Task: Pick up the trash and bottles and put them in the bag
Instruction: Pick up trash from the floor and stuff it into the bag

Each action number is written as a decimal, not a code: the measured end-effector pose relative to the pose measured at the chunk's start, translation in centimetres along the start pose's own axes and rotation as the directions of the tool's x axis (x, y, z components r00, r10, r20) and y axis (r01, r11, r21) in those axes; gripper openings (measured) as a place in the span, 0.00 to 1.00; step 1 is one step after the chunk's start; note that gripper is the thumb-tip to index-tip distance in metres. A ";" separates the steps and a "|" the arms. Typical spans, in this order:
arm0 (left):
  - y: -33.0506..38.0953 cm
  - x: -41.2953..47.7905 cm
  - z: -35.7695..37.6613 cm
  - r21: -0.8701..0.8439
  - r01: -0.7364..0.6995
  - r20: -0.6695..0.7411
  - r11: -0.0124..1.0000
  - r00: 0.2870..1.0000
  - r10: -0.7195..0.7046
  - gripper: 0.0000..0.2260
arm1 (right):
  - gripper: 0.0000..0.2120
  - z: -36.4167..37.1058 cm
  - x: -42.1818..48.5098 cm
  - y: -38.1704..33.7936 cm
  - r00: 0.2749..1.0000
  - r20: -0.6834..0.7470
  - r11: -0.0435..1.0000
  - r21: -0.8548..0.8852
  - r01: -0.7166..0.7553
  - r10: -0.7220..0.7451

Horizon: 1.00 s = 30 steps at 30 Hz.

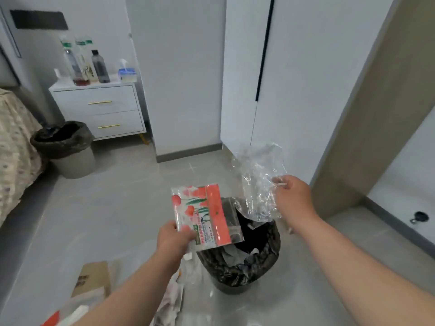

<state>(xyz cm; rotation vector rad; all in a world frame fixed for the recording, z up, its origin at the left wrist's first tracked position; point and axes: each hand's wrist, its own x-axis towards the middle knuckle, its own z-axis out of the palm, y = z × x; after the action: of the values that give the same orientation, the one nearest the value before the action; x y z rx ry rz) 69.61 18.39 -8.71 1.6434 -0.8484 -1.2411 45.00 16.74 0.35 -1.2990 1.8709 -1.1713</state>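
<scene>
My left hand (173,240) grips a flat red-and-white printed package (202,212) by its lower left corner, holding it over the rim of a bin lined with a black bag (237,271). My right hand (293,196) pinches a crumpled clear plastic wrapper (257,182) above the bin's far right side. White and grey paper scraps lie inside the bag. Several bottles (84,64) stand on the white nightstand (98,109) at the back left.
More trash lies on the floor at the lower left: a brown cardboard box (93,278), white wrappers (171,300) and a red scrap. A second lined bin (64,149) stands by the bed (14,147). White wardrobe doors rise behind the bin, and a tissue box (127,75) sits on the nightstand.
</scene>
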 end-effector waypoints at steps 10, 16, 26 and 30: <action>-3.7 1.9 7.1 0.612 -0.154 0.091 0.776 0.988 0.125 0.20 | 0.16 -0.9 3.0 4.5 0.996 -0.078 0.999 0.016 -0.051 0.052; -6.3 2.2 3.5 0.810 -0.306 0.341 0.499 0.940 0.023 0.42 | 0.19 0.6 2.5 5.3 0.990 0.126 0.993 -0.095 0.076 -0.064; -8.5 2.8 2.4 0.806 -0.396 0.380 0.440 0.916 0.129 0.46 | 0.38 13.3 0.5 12.1 0.563 0.749 0.588 -0.644 0.490 0.350; -10.0 3.4 2.8 0.766 -0.408 0.362 0.497 0.912 0.191 0.45 | 0.34 17.3 2.4 15.0 0.524 0.680 0.585 -0.724 0.366 0.513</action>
<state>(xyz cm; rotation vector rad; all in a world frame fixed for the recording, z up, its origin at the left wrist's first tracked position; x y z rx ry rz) 67.98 18.42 -19.56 1.9277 -2.0361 -0.7836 51.95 10.86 -20.79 -1.7327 1.5660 0.6195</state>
